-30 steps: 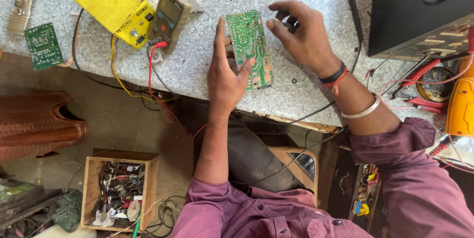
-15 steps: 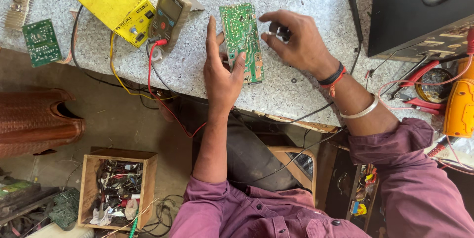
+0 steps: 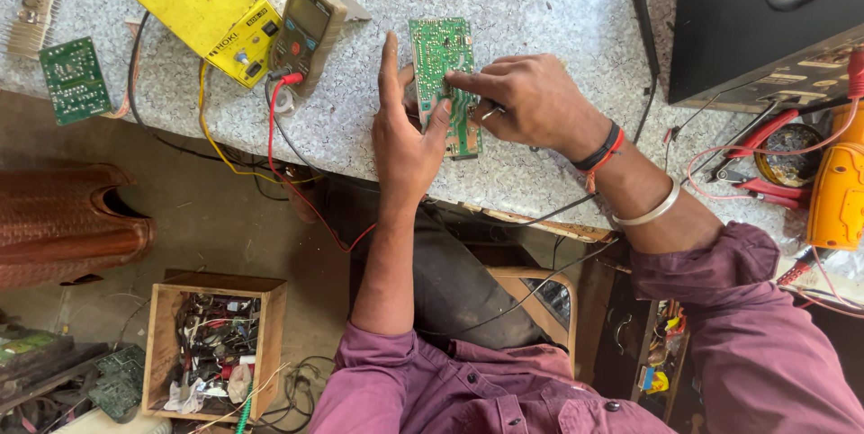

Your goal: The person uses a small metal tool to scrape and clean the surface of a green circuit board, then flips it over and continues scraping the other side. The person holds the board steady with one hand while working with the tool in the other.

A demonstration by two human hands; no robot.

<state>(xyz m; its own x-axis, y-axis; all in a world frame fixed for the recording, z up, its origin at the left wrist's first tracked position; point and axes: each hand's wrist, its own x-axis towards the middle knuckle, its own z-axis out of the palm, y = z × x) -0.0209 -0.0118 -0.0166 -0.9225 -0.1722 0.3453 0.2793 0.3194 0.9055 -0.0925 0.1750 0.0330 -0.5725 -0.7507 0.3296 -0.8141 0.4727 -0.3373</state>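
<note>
A green circuit board point(image 3: 441, 74) lies on the speckled grey worktop point(image 3: 540, 2). My left hand point(image 3: 402, 133) rests flat against the board's left edge, thumb on the board, fingers pointing away. My right hand point(image 3: 526, 101) lies over the board's right side, its fingers pinching a thin metal-tipped probe point(image 3: 490, 113) whose tip touches the board. A black cable runs from that hand off the table's near edge.
A yellow meter box point(image 3: 198, 7) and a grey multimeter point(image 3: 306, 29) with red and yellow leads sit at left. A second green board point(image 3: 74, 79) and a heatsink point(image 3: 31, 11) lie far left. A black speaker point(image 3: 774, 11), red pliers point(image 3: 756, 160) and a wooden parts box point(image 3: 216, 344) are around.
My right hand has come down from above the board onto its right side with the probe. My left hand stayed at the board's left edge.
</note>
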